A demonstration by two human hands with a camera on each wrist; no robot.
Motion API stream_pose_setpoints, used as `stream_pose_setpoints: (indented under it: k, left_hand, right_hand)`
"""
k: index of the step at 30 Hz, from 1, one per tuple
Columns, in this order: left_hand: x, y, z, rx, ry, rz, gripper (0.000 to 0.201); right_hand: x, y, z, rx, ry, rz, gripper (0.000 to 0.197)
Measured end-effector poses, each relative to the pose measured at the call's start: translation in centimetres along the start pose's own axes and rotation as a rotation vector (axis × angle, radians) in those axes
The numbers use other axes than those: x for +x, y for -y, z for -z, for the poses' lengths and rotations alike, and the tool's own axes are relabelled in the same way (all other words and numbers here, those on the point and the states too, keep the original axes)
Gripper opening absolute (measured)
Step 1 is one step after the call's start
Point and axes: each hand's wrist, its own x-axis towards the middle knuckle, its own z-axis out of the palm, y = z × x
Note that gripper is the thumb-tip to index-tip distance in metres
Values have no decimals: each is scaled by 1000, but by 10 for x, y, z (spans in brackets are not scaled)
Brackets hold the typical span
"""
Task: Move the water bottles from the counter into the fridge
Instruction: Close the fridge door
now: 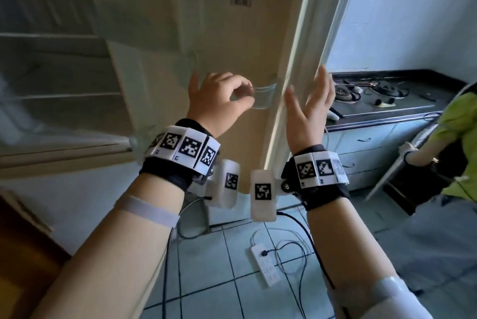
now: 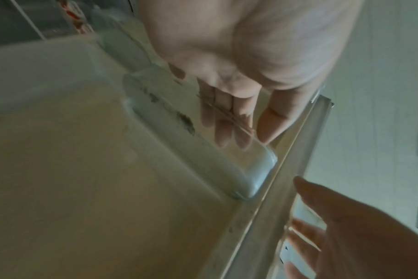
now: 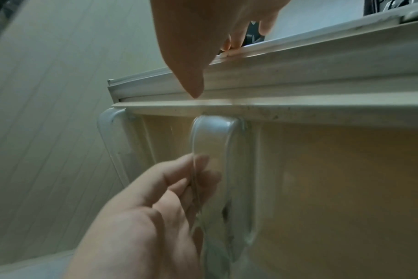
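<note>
No water bottle shows in any view. The open fridge door (image 1: 232,35) faces me with its cream inner side. A clear plastic door shelf (image 1: 265,96) is fixed across it. My left hand (image 1: 224,96) grips the shelf rim (image 2: 258,169), with the fingers behind the clear plastic and the thumb in front. My right hand (image 1: 309,94) is open with straight fingers at the door's outer edge (image 3: 298,62), thumb on the near side and fingers reaching past the edge. It holds nothing.
The fridge interior with white shelves (image 1: 51,73) lies to the left. A dark counter with a gas stove (image 1: 374,96) stands to the right behind the door. Another person in a yellow-green shirt (image 1: 459,143) stands at far right. A power strip (image 1: 265,264) and cables lie on the tiled floor.
</note>
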Motion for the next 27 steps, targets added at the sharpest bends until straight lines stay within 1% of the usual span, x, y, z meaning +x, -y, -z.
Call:
stream_pose_setpoints:
  k: [2,4,5,7,9,12,15,17,20,21,23,25,27]
  left_hand:
    - [-18,6,17,-70,-53,-55,26]
    - [-41,15,39,-137,-98,-92,29]
    - [-53,20,51,-182,-107,-77,28]
    - [-78,35,79,-325,-87,12,23]
    - [-101,51,113,-450,-16,90,18]
    - [-141,71,172,-499,31,162,29]
    - [-183,90,230,-566,44,174,40]
    - [-205,106,260,-613,37,159,46]
    - [-224,137,300,-641,28,180,54]
    - [-227,149,311,-648,19,192,57]
    - [-229,176,331,-655,-26,213,64]
    - [-229,210,349,-669,-121,255,69]
    - [-225,246,363,-660,-223,320,80]
  right_hand:
    - [-9,8,-4,135,-46,-11,73]
    - [-24,21,-8,288,-59,-44,65]
    - [-34,30,-11,337,-41,-54,61]
    - [-62,52,-20,338,-35,-49,58]
    - [-99,75,-37,323,-71,7,51]
    - [-155,109,-70,315,-94,69,53]
    - [-207,141,-116,340,-89,162,42]
    - [-237,159,-151,370,-45,196,47]
    - [-272,182,-202,422,80,204,60]
    - [-279,187,-218,442,135,213,58]
    - [-285,196,-253,466,265,242,47]
    - [-286,202,-292,465,391,290,34]
    - [-278,200,-336,448,449,360,31]
